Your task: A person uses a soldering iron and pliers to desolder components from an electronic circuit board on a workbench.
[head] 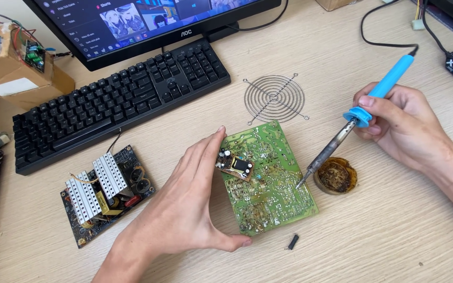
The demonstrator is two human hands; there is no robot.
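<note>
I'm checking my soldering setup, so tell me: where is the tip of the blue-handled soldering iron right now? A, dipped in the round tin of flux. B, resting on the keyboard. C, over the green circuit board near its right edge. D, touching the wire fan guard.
C: the right hand holds the soldering iron with its tip over the green circuit board near the right edge, just left of the flux tin.

matt pale wood desk [394, 236]; glossy green circuit board [268, 183]; blue plastic soldering iron [373, 99], scorched metal tip; shiny wire fan guard [274, 98].
</note>
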